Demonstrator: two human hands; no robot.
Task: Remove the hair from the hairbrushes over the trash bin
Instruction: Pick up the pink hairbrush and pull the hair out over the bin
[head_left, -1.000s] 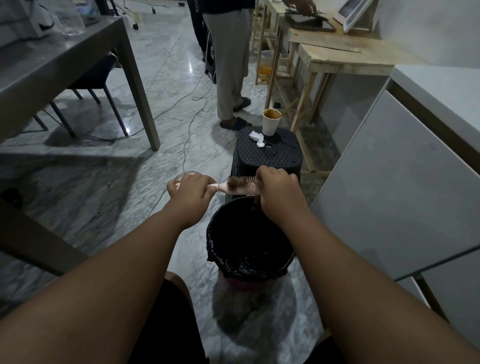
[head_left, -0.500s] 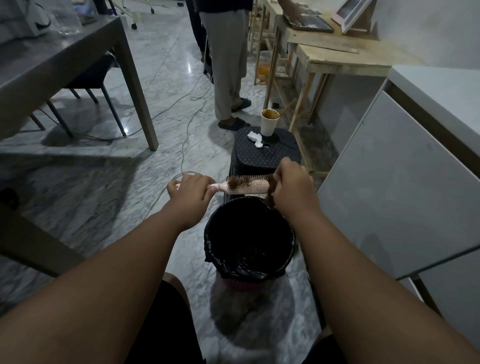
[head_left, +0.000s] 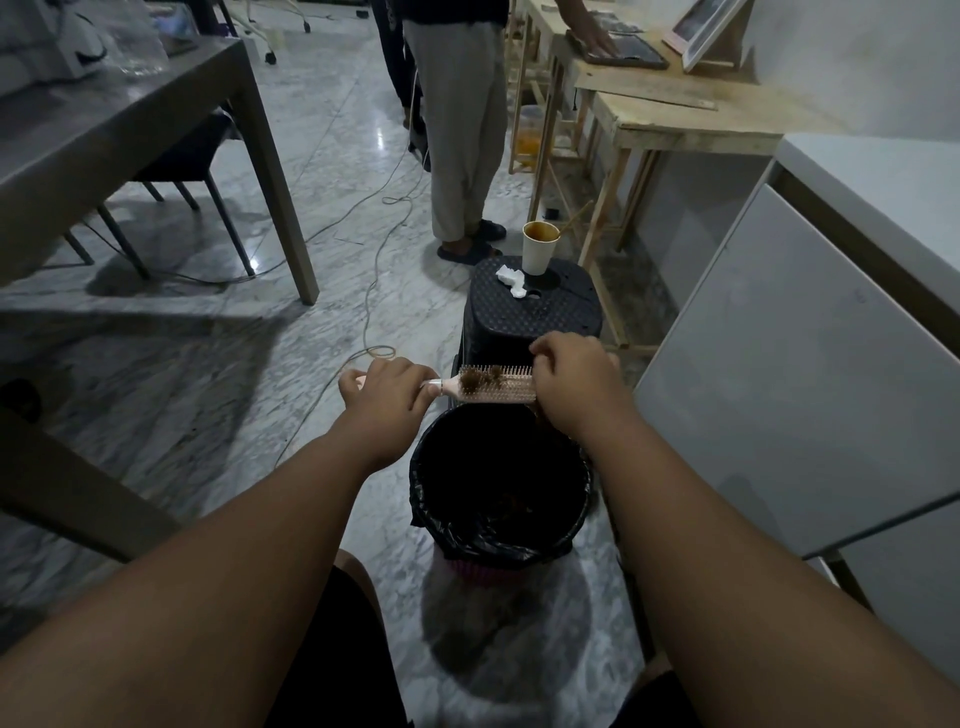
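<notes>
A pink hairbrush (head_left: 493, 388) lies level above the far rim of the trash bin (head_left: 501, 535), which is lined with a black bag. My left hand (head_left: 387, 395) grips the brush's handle. Brown hair (head_left: 480, 379) clings in tufts to the bristles near the handle end. My right hand (head_left: 571, 382) is closed at the brush's far tip, fingers curled over the bristles; a dark wisp shows under its wrist. Whether it pinches hair is hidden by the knuckles.
Behind the bin stands a black plastic stool (head_left: 530, 312) bearing a paper cup (head_left: 539, 247) and crumpled tissue (head_left: 511, 280). A white cabinet (head_left: 810, 364) is close on the right. A person (head_left: 460, 119) stands beyond, by wooden tables (head_left: 675, 124). Cables (head_left: 363, 291) trail across the marble floor.
My right hand slid from the middle of the brush to its far tip, stripping hair off that end. Bare bristles now show beside it; tufts stay near the handle. The left hand stayed put.
</notes>
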